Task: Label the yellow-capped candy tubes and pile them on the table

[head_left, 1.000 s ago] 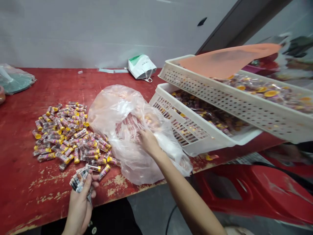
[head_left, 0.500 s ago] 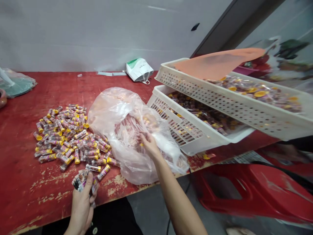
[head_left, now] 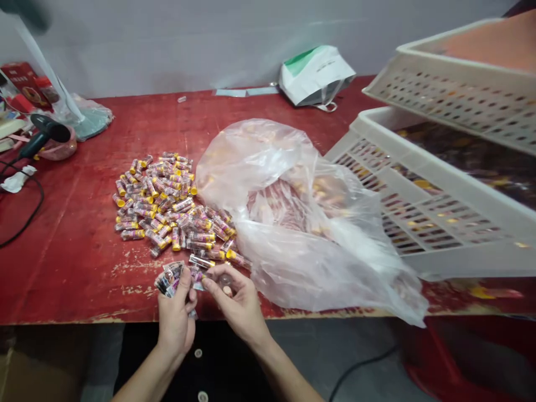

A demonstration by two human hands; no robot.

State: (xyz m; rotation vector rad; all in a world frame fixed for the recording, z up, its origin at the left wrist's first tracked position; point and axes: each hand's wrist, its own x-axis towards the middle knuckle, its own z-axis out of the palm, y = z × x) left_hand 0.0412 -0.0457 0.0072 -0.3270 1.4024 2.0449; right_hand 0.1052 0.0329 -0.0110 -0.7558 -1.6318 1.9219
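Fanned out in my left hand point(head_left: 176, 312) is a bunch of small printed cards point(head_left: 170, 278), pinched under the thumb at the table's front edge. My right hand point(head_left: 237, 301) is closed beside it, thumb and forefinger meeting at a small purple printed piece near the cards. Inside its curled fingers shows a small clear plastic piece point(head_left: 225, 281), partly hidden. Just beyond both hands lies a heap of small clear tubes point(head_left: 167, 204) with yellow ends and purple labels. To the right of the heap sits a large translucent plastic bag point(head_left: 268, 148) with similar yellow-ended items inside.
Two white perforated crates point(head_left: 419, 223) are stacked at the right, an orange sheet point(head_left: 498, 42) over the upper one. A white-and-green bag point(head_left: 316, 75) rests by the wall. At the left are a hair dryer point(head_left: 46, 134) and a lamp base point(head_left: 94, 123). A red stool point(head_left: 439, 357) stands below.
My right hand has left the plastic bag and come over to my left hand, now with a clear piece in its fingers. The view has turned left; the cards remain in my left hand.
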